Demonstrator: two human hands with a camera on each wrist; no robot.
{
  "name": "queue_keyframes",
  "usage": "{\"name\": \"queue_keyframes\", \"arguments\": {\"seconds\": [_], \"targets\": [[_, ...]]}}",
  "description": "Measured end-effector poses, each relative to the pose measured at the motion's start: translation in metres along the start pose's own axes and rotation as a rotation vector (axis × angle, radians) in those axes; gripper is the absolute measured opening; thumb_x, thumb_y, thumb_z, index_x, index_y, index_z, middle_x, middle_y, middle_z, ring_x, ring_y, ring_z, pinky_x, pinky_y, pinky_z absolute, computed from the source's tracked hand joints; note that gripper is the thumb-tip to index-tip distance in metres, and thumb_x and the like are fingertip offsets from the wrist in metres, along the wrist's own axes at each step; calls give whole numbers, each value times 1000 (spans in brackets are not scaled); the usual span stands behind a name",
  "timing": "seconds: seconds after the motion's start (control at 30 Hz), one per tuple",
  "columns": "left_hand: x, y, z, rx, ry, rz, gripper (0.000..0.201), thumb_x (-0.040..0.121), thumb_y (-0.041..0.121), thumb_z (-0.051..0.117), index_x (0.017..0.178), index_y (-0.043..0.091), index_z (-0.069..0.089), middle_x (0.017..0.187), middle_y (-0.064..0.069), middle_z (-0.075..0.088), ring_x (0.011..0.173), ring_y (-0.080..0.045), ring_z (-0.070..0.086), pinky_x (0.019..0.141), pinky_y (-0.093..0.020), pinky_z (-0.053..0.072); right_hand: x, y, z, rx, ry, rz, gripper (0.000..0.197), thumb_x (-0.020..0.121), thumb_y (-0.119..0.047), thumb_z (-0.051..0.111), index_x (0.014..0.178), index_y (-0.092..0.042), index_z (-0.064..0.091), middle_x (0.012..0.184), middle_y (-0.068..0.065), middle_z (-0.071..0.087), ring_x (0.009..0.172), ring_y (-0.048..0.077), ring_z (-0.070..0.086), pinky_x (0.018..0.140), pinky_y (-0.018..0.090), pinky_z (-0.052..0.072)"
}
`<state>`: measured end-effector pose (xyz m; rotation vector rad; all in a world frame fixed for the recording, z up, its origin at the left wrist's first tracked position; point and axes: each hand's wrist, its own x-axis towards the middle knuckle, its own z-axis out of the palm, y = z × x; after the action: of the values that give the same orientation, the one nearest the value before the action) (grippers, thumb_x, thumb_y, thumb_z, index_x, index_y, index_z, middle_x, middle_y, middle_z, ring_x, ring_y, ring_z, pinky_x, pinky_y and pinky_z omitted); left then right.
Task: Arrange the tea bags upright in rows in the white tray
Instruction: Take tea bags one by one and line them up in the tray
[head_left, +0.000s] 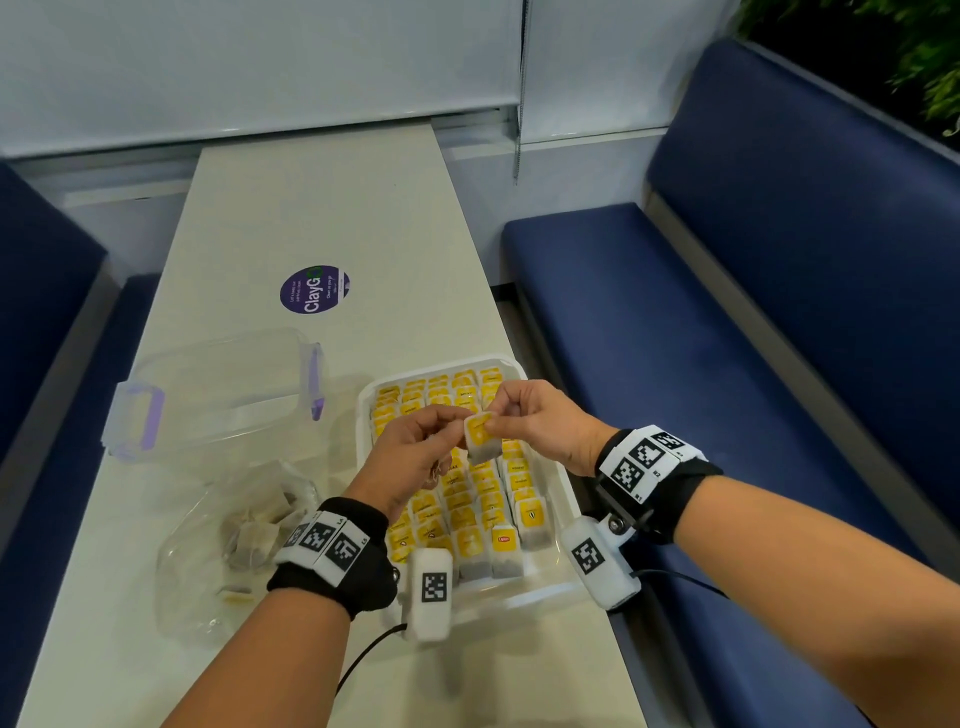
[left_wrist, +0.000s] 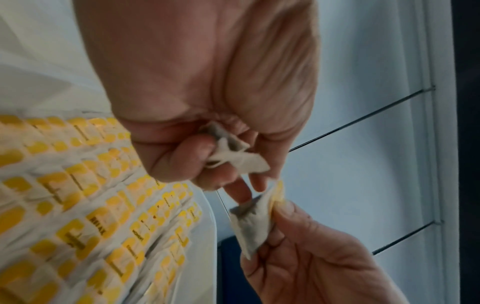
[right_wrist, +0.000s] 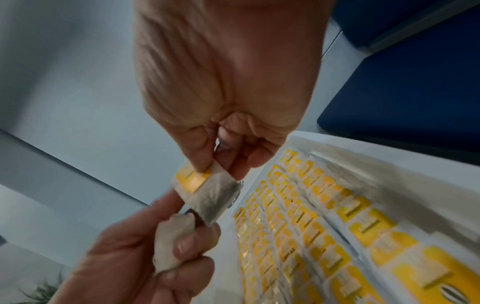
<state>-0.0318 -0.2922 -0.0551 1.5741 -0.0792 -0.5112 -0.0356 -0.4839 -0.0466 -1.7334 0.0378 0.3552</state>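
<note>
Right hand (head_left: 535, 421): it is raised over the white tray (head_left: 563, 478); thumb and fingers (right_wrist: 200, 156) pinch the yellow-tagged top of one tea bag (head_left: 480, 436), which hangs free above the rows.
Left hand (head_left: 410, 452): just beside the right hand, fingers (left_wrist: 176, 162) curled round a crumpled tea bag (left_wrist: 233, 156); in the head view this crumpled tea bag is hidden inside the fist.
Contact between hands: one left fingertip is at the lower edge of the hanging tea bag; whether it really touches is not clear, the wrist views are blurred by motion.
Rows of tea bags (head_left: 467, 499): they stand upright in the white tray, yellow tags up, in several rows; the middle of the rows is covered by both hands, so the number of rows cannot be counted.
Tray position: on the table (head_left: 322, 218), at its right edge, near the person; its near left corner is hidden behind the left wrist camera.
Plastic bag (head_left: 228, 535): clear, lies on the table left of the tray, with some loose tea bags (head_left: 254, 540) inside; their shapes are hard to make out through the plastic.
Clear container (head_left: 213, 389): with purple clips, behind the plastic bag; what is in it cannot be told.
Sticker (head_left: 314, 289): round, purple, on the table farther away; small text not readable.
Blue bench (head_left: 727, 364): on the right of the table, cut off by the picture edge.
</note>
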Motion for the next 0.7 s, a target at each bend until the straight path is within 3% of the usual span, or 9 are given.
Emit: {"name": "queue_keyframes", "arguments": {"seconds": [0.13,0.23,0.33,0.43,0.57,0.7], "targets": [[-2,4,7,26,31,47,12,89,12,69,98,16,75,53,10,49,45,-6,37,44,-19,31,-1,4,1,-6,63,9,12,81,-8,69,77,-14,60,77,15,52,74,27,48,76,42,45],[1,1,10,73,105,75,6,83,6,74,88,2,73,50,14,50,44,-1,41,44,-14,34,-4,2,1,-23,64,23,15,80,-10,72,83,-15,59,69,12,50,69,27,45,73,41,43],[3,-2,10,122,91,65,10,87,5,71,77,5,69,48,12,49,44,-4,41,45,-15,36,-8,-8,-1,-279,30,-26,27,79,-18,76,100,-18,58,78,5,66,71,21,60,76,36,54],[3,-2,12,218,41,68,20,90,5,68,70,11,68,49,8,52,44,-7,45,49,-18,41,-10,-22,-1,-575,-26,-164,33,80,-22,75,110,-19,64,87,-5,67,81,10,64,80,25,54],[2,2,14,221,36,57,14,88,7,70,75,10,71,47,8,53,43,-6,46,45,-13,37,-8,-33,0,-728,-25,-247,16,82,-17,73,98,-15,74,81,-1,69,74,9,61,72,24,52],[2,4,13,236,-23,44,10,82,8,77,73,8,73,60,-3,62,49,-10,46,50,-20,42,-9,-35,-2,-694,-27,-188,12,81,-17,75,93,-17,74,71,-13,60,65,1,55,64,14,47]]}}
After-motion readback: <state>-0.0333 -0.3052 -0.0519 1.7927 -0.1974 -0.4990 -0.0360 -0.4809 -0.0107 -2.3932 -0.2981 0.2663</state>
